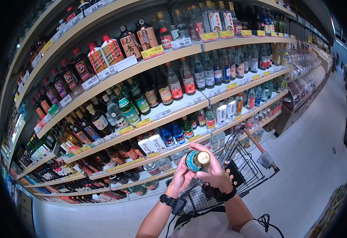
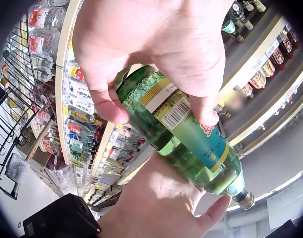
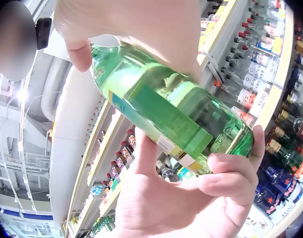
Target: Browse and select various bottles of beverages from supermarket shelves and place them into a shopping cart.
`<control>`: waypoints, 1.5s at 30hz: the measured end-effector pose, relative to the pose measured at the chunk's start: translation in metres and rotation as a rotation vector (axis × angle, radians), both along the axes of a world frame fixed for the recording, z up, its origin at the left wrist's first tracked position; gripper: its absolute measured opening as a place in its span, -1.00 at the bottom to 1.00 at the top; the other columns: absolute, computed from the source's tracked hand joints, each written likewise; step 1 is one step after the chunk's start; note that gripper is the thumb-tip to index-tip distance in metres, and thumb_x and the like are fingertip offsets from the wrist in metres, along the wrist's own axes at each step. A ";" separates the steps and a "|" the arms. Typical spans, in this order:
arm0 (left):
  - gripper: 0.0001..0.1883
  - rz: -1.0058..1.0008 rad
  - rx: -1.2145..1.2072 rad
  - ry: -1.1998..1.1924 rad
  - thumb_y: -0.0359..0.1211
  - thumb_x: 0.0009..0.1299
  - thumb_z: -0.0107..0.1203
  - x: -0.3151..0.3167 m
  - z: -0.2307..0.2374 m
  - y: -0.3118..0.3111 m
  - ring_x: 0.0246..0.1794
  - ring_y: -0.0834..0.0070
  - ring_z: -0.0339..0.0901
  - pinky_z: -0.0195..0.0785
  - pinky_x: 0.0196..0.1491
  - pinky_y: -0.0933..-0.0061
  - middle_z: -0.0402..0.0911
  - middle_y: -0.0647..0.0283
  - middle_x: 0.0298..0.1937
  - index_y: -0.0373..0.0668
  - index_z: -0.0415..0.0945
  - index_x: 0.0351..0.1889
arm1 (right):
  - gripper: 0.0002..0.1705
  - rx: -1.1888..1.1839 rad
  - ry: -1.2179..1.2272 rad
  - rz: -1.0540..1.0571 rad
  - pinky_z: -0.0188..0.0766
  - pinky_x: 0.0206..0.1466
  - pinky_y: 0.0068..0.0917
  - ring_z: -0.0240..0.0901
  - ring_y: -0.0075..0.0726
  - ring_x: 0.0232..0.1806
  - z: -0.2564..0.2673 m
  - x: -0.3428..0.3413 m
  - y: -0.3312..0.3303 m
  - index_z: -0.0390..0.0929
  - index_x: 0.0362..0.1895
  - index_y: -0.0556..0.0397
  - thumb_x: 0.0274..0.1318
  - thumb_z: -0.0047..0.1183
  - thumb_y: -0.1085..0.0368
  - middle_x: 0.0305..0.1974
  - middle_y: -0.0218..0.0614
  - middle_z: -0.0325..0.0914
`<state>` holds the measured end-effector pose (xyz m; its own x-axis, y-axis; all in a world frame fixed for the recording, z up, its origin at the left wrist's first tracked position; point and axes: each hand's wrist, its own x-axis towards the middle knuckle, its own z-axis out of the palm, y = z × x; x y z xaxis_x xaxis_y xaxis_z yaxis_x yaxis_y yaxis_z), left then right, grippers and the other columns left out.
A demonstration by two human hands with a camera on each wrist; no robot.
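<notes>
A green glass bottle [image 1: 191, 161] with a gold cap is held in both hands, tilted so its cap faces the head camera. My left hand [image 1: 181, 177] grips the bottle near its base, thumb and fingertips on opposite sides of the label in the left wrist view. My right hand [image 1: 218, 177] curls round the shoulder end, its thumb by the neck. Clear liquid shows through the glass [image 3: 183, 101]. On the teal and yellow label [image 2: 203, 141] a barcode is visible beside the left fingertips.
Tiered shelves [image 1: 205, 104] packed with bottles and price tags fill the left and front. A black wire shopping cart [image 1: 247, 174] stands close below the hands, several bottles inside it. Tiled aisle floor [image 1: 300, 174] runs off to the right.
</notes>
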<state>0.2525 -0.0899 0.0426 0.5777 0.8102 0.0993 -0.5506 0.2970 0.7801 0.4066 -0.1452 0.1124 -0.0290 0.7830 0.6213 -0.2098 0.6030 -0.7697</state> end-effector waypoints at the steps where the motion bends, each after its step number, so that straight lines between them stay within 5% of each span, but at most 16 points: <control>1: -0.13 -0.010 -0.006 0.002 0.20 0.36 0.10 0.000 -0.003 0.002 -0.05 0.47 0.54 0.49 -0.12 0.41 0.48 0.24 0.17 -0.10 0.07 0.47 | -0.10 -0.021 0.022 0.041 -0.08 0.53 -0.17 0.03 -0.06 0.51 -0.001 0.001 0.001 0.17 0.41 0.19 0.09 0.17 -0.01 0.41 -0.04 0.20; 4: -0.16 -0.047 -0.074 -0.007 0.22 0.36 0.08 -0.002 -0.007 0.004 -0.26 0.55 0.50 0.40 -0.31 0.50 0.53 0.29 0.04 -0.07 0.12 0.43 | -0.07 -0.070 0.106 0.149 -0.02 0.52 -0.20 0.09 -0.12 0.49 0.003 0.004 0.000 0.14 0.43 0.24 0.08 0.10 -0.03 0.42 -0.04 0.18; 11: -0.40 -0.122 -0.052 -0.055 0.16 0.50 -0.07 -0.009 -0.024 0.012 -0.26 0.55 0.56 0.44 -0.32 0.52 0.61 0.28 -0.06 -0.11 0.38 0.25 | -0.03 -0.197 0.082 0.138 0.03 0.48 -0.24 0.19 -0.19 0.42 0.003 0.005 0.003 0.15 0.42 0.24 0.06 0.05 -0.13 0.41 -0.06 0.22; 19: -0.38 -0.164 -0.073 -0.040 0.19 0.52 -0.15 -0.012 -0.028 0.012 -0.34 0.55 0.54 0.43 -0.36 0.53 0.61 0.27 -0.10 -0.11 0.38 0.23 | -0.19 -0.145 0.071 0.201 -0.09 0.53 -0.24 0.04 -0.17 0.49 -0.005 0.006 0.007 0.12 0.46 0.20 0.17 -0.01 0.12 0.41 -0.09 0.15; 25: -0.26 -0.302 -0.052 0.019 0.26 0.49 -0.21 -0.022 -0.027 0.010 -0.18 0.32 0.64 0.58 -0.17 0.29 0.61 0.14 -0.01 -0.15 0.27 0.34 | -0.12 -0.196 0.147 0.239 -0.10 0.53 -0.27 0.02 -0.24 0.49 -0.007 0.007 0.004 -0.04 0.51 0.22 0.20 0.01 0.14 0.42 -0.15 0.12; 28: -0.21 -0.394 -0.172 0.031 0.13 0.49 -0.06 -0.026 0.001 0.002 0.06 0.22 0.62 0.61 0.00 0.20 0.50 0.08 0.20 -0.08 -0.07 0.51 | -0.09 -0.204 0.182 0.243 -0.09 0.52 -0.28 0.02 -0.27 0.48 -0.006 0.009 0.004 -0.10 0.52 0.24 0.22 0.01 0.13 0.42 -0.18 0.12; 31: -0.20 -0.262 -0.070 0.085 -0.01 0.52 -0.02 -0.019 0.011 -0.008 0.23 0.16 0.51 0.52 0.17 0.09 0.37 0.02 0.35 -0.06 -0.21 0.54 | -0.10 -0.201 0.284 0.290 -0.10 0.52 -0.31 0.03 -0.26 0.48 -0.016 0.012 0.010 -0.12 0.52 0.27 0.24 -0.04 0.12 0.44 -0.15 0.10; 36: -0.40 -0.246 -0.122 0.097 -0.13 0.53 0.03 -0.016 0.020 -0.019 0.25 0.12 0.49 0.42 0.27 -0.02 0.37 0.02 0.32 -0.10 0.00 0.38 | -0.10 -0.168 0.423 0.324 -0.15 0.54 -0.32 0.01 -0.21 0.51 -0.025 0.015 0.016 -0.13 0.52 0.31 0.21 -0.09 0.16 0.47 -0.07 0.08; 45: -0.44 -0.194 -0.111 0.208 -0.06 0.60 -0.16 -0.015 0.029 -0.027 0.13 0.12 0.58 0.57 0.11 -0.02 0.46 0.00 0.22 -0.08 -0.02 0.43 | -0.22 -0.256 0.506 0.319 -0.06 0.51 -0.34 0.08 -0.25 0.47 -0.018 0.014 0.015 -0.09 0.51 0.30 0.27 -0.15 0.32 0.45 -0.08 0.12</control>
<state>0.2376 -0.1166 0.0714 0.7212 0.6822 -0.1205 -0.3074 0.4710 0.8269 0.4208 -0.1304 0.0944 -0.0370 0.9093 0.4144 -0.7223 0.2622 -0.6400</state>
